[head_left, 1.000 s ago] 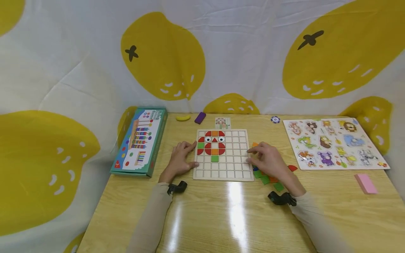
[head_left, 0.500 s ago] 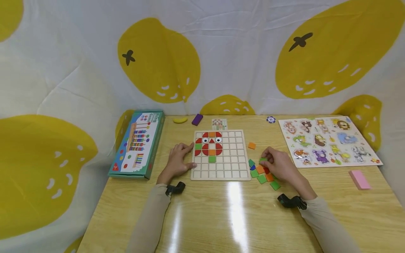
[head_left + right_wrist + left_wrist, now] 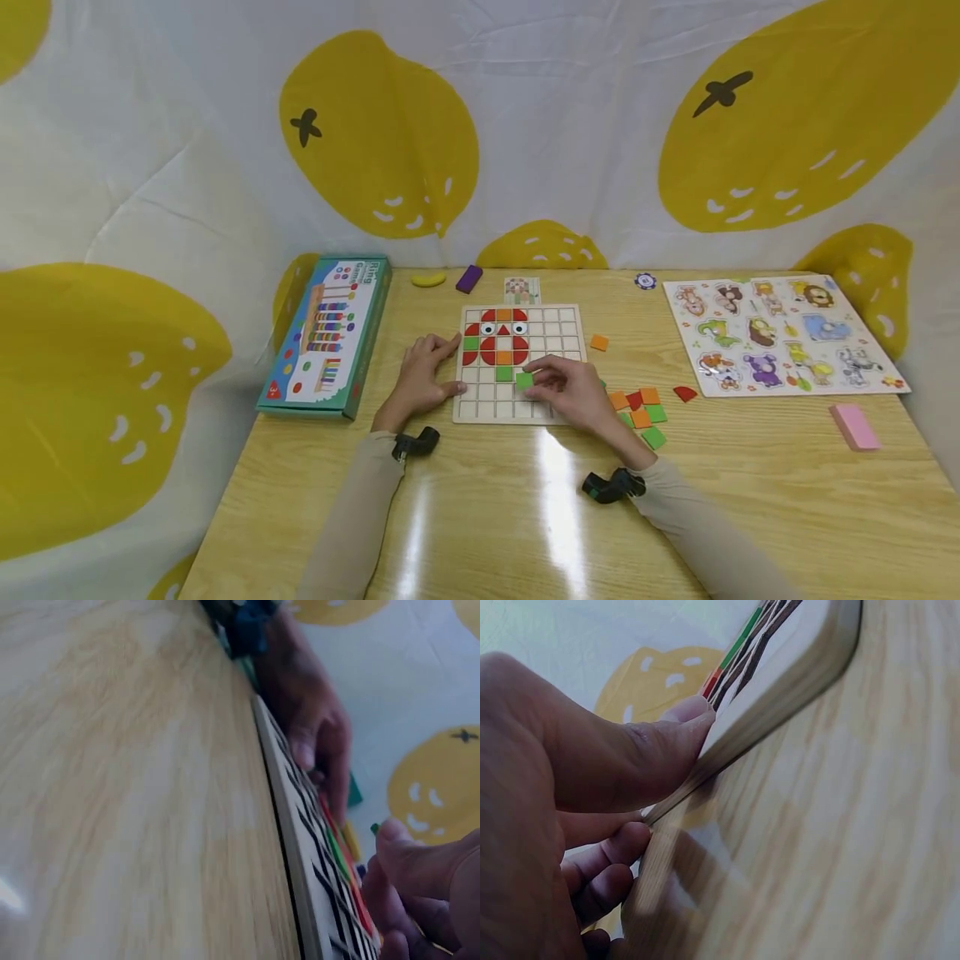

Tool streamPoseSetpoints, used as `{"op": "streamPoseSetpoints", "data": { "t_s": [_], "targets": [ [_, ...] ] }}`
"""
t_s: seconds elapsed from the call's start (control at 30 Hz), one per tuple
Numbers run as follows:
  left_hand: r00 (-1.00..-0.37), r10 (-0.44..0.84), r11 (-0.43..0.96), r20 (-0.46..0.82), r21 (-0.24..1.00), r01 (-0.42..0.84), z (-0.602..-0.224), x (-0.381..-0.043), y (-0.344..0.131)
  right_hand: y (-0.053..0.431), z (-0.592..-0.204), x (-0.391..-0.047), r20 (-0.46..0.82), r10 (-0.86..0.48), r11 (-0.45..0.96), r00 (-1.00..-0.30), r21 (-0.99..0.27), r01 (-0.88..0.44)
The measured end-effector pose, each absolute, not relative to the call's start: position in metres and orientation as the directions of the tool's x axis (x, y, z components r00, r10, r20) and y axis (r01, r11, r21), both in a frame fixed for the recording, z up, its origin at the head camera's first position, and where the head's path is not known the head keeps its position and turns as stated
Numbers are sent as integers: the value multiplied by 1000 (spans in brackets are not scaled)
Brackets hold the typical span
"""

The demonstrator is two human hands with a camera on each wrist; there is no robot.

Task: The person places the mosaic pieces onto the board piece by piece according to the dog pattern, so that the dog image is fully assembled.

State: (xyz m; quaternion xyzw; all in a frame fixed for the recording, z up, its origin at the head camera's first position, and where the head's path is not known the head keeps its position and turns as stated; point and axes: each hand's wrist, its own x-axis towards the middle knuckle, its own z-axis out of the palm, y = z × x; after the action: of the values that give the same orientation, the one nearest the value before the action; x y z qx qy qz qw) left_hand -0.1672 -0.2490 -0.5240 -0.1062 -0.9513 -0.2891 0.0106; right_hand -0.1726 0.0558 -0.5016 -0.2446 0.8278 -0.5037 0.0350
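Observation:
A wooden grid board (image 3: 485,408) lies on the table, partly filled with red, orange and green pieces that form a round-eyed figure. Along its left edge rests my left hand (image 3: 422,377), thumb and index finger spread apart and touching the rim. The left wrist view shows that thumb (image 3: 656,754) against the board's side. Over the board, my right hand (image 3: 573,393) pinches a green square tile (image 3: 524,381) between thumb and fingertips, just right of a green tile (image 3: 504,373) set in the grid. In the right wrist view only a sliver of the held tile (image 3: 376,828) shows.
Loose tiles (image 3: 641,418) lie right of the board, with an orange tile (image 3: 599,342) apart. A pattern card (image 3: 522,290) sits behind it. Around are a game box (image 3: 322,342), toy banana (image 3: 428,281), purple block (image 3: 469,279), poker chip (image 3: 645,282), animal puzzle (image 3: 780,333) and pink block (image 3: 855,427).
My right hand went from the board's right edge to the loose tiles, picked up a green square tile and carried it left over the grid. My left hand stays at the left edge.

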Motion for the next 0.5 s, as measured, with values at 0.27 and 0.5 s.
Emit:
{"op": "streamPoseSetpoints", "data": {
  "t_s": [0.27, 0.5],
  "targets": [
    [-976, 190, 813, 102, 541, 215, -526, -169, -250, 24, -506, -173, 218, -503, 517, -836, -699, -493],
    [-974, 197, 816, 110, 533, 225, -525, -168, -250, 19, -508, -173, 217, -491, 554, -843, -670, -495]
  ]
}}
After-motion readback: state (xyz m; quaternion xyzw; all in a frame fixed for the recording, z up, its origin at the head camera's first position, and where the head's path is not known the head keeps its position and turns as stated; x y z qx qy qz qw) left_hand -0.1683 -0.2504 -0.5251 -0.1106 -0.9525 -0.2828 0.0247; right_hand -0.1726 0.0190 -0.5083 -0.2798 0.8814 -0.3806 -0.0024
